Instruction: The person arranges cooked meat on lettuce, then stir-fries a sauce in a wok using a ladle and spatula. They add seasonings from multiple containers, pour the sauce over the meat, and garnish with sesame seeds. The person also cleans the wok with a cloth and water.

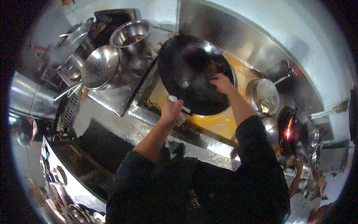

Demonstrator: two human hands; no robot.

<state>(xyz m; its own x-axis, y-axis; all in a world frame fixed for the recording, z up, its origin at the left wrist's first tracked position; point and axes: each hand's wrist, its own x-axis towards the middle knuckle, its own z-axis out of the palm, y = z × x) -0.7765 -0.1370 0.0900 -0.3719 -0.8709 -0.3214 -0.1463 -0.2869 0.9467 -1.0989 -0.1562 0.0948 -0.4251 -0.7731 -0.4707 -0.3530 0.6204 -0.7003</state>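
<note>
A large black wok stands tilted over the stove, its dark inside turned towards me. At its near left rim my left hand is closed around the wok's handle, with a white cloth bunched against the palm. My right hand reaches over the right part of the wok, fingers bent towards its inner surface. Something dark shows at those fingertips, too blurred to tell whether it is held. Yellow-orange liquid covers the stove top under and around the wok.
To the left are a perforated steel strainer and a steel bowl. A round steel vessel sits right of the wok. Flame glows in another wok, near another person's arm. Dishes lie on a white surface at lower left.
</note>
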